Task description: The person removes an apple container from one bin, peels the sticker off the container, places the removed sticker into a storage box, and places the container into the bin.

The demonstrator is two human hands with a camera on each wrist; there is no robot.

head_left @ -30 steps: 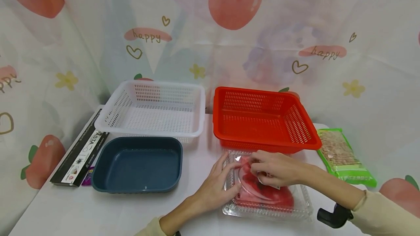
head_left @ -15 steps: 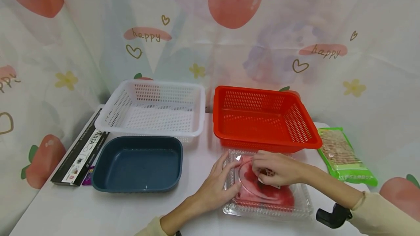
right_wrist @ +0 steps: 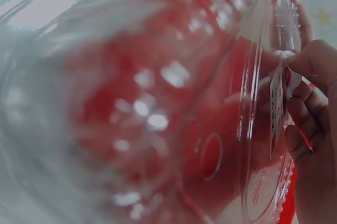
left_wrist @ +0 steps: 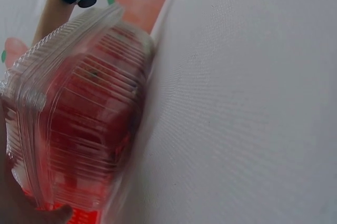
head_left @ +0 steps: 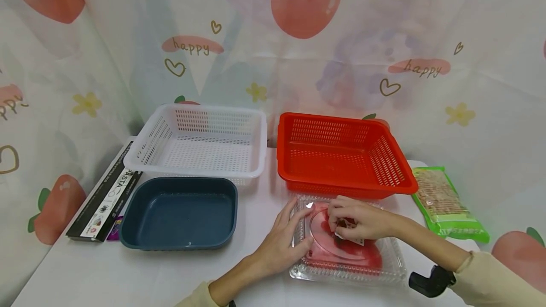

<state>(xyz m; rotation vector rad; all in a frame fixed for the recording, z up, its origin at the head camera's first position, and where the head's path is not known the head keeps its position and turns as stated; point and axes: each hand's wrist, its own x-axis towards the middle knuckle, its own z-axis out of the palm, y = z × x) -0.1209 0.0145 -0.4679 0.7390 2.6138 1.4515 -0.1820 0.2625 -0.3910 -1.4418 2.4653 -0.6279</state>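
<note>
Hands work on a clear plastic clamshell box (head_left: 347,269) of red food: left hand (head_left: 279,243) rests flat-fingered against its side, right hand (head_left: 360,221) pinches a label (head_left: 347,237) on its lid. Red basket (head_left: 341,155) just beyond.

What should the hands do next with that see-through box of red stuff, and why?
Probably peel the label further off the lid. The right hand pinches it on top of the clear box, and the left hand rests against the box's left side, steadying it. The lid looks closed, so the label likely comes off first.
</note>
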